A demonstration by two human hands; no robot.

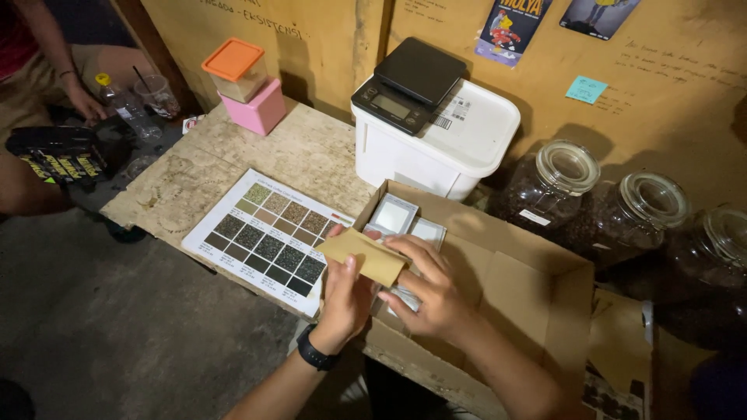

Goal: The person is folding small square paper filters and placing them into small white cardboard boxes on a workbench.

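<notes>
Kraft-paper pouch, held over the near-left corner of the open cardboard box, looks light, thin and easily creased. Left hand pinches its lower edge; right hand curls around its right end, fingers closed on it. Gripping by the edges seems best.

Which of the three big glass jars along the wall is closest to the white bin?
The leftmost glass jar, standing right beside the white bin; the middle jar and the right jar stand farther off.

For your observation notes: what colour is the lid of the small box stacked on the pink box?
Orange: the lid on the pink box, head view.
</notes>
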